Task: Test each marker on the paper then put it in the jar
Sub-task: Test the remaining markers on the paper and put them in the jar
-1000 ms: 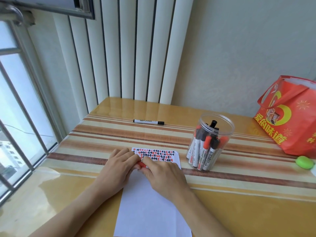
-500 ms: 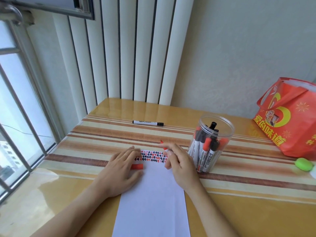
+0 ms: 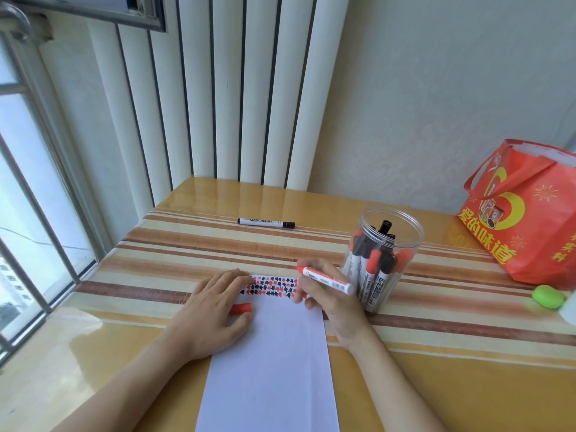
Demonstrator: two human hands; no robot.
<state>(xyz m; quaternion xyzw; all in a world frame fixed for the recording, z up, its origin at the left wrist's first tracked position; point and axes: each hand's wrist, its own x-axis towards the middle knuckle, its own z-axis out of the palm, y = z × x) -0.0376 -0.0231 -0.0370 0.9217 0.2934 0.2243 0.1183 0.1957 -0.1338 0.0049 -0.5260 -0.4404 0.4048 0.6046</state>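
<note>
The right hand (image 3: 330, 294) is gripping an uncapped red marker (image 3: 325, 279) around its white barrel, fingers closed on it, the red tip pointing left and sitting just above the top right corner of the paper (image 3: 274, 353), beside the rows of red and black test marks (image 3: 271, 285). A second ago both hands were pinched together over this marker; now they are apart, so the cap has come off and the marker is ready for its test stroke. The left hand (image 3: 212, 310) is lying on the paper's left edge, pinning it, with the red cap (image 3: 240, 308) tucked between thumb and fingers. The jar (image 3: 385, 257), already holding several markers, is standing just right of the right hand. One black marker (image 3: 266, 223) is lying well apart on the table (image 3: 467, 385), apparently yet to be tested.
</note>
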